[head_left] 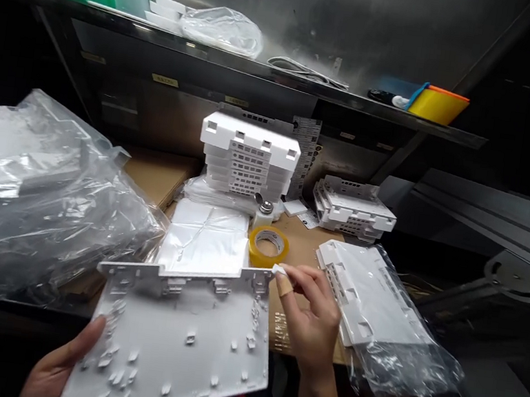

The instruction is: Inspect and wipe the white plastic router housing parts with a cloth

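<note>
A white plastic panel (205, 314) with small clips and posts on its face is tilted at the front of the bench. My left hand (68, 358) grips its left edge, thumb on top and the other fingers hidden beneath. At the panel's upper right corner, my right hand (311, 315) pinches a small white piece (279, 270) between thumb and fingertips. A beige bandage wraps the right thumb. Just behind this corner lies a roll of yellow tape (268, 246), with flat clear bags (206, 236) to its left.
Plastic-wrapped parts (50, 196) fill the left side. White housings (251, 157) are stacked at the back, with others (356, 207) farther right. A bagged white panel (379, 298) lies right of my right hand. A metal shelf (309, 87) spans above, holding a yellow container (437, 105).
</note>
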Available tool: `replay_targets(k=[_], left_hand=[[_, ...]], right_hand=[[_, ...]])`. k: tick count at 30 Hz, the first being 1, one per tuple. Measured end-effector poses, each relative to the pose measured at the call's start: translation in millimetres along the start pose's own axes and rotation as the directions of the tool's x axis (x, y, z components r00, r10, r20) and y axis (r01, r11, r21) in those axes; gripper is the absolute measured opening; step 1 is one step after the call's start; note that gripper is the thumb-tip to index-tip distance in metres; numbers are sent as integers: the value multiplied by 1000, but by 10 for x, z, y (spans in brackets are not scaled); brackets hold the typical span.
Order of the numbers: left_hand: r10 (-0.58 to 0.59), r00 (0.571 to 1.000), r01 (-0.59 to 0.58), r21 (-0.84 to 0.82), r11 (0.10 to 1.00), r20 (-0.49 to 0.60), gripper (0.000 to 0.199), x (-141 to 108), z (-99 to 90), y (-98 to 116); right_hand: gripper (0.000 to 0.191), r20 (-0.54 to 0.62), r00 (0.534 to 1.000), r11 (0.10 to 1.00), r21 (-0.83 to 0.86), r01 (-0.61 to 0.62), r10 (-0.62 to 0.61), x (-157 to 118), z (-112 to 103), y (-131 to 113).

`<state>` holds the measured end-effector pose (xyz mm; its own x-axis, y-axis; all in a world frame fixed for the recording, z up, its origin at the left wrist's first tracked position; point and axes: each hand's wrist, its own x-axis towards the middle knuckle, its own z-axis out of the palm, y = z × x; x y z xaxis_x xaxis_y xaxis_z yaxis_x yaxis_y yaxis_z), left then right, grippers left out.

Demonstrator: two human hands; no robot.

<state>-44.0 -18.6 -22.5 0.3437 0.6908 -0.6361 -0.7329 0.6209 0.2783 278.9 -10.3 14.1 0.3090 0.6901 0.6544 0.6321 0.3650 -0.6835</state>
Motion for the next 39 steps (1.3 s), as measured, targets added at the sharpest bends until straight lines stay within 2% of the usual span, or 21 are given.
replay_targets(k=[2,4,6,9,12,15,18,20,22,25,27,29,31,32,34,37,39], left_hand=[[93,995,-91,40,995,-46,95,-2,130,-87],[213,977,-212,79,974,-5,95,-23,297,-201],[276,960,-279,92,956,52,98,-58,481,-331],[259,958,-270,88,959,120,99,-118,739,-516],[206,960,-216,34,976,189,100,-164,912,-648],[200,944,-204,-12,979,263,80,-195,982,-709],[226,930,-239,10,971,291,62,-218,1002,-711],[212,934,-228,23,973,288,65,-228,1010,-696],[174,942,-188,21,982,285,75,-229,1011,-679],[142,949,-151,9,989,282,95,-212,975,-634],[153,953,-170,42,985,262,102,-197,911,-568],[155,952,-183,83,980,264,99,-188,814,-460],[128,942,-160,80,984,312,89,-195,699,-325],[106,932,-136,61,989,348,83,-207,643,-255],[73,907,-90,22,996,415,77,-248,545,-133],[88,882,-98,-3,995,462,74,-334,459,-25],[122,880,-133,-10,991,460,75,-388,433,1]], right_hand=[[13,7,1000,998,-56,-16,17,-3,-25,62],[11,-23,999,996,-88,-29,27,13,-26,49],[12,-53,999,998,-69,3,-7,34,8,-88],[19,-51,992,992,31,121,-120,44,134,-485],[25,-17,976,964,150,218,-218,33,315,-860],[30,17,957,937,206,281,-290,37,438,-985],[27,-12,964,952,154,263,-265,58,439,-935],[25,-47,972,964,121,236,-232,65,419,-919],[28,-47,967,958,131,256,-252,67,428,-955],[26,43,951,942,157,297,-307,109,491,-1002],[21,85,948,947,128,294,-305,195,498,-910],[17,48,970,969,63,237,-240,321,436,-657],[20,-16,996,996,-24,91,-91,459,341,-254],[27,-42,999,996,-88,-21,17,522,307,-19],[42,16,961,919,-296,-261,278,619,305,449],[45,115,917,857,-417,-304,382,661,465,941],[42,161,914,854,-444,-271,373,630,584,1049]])
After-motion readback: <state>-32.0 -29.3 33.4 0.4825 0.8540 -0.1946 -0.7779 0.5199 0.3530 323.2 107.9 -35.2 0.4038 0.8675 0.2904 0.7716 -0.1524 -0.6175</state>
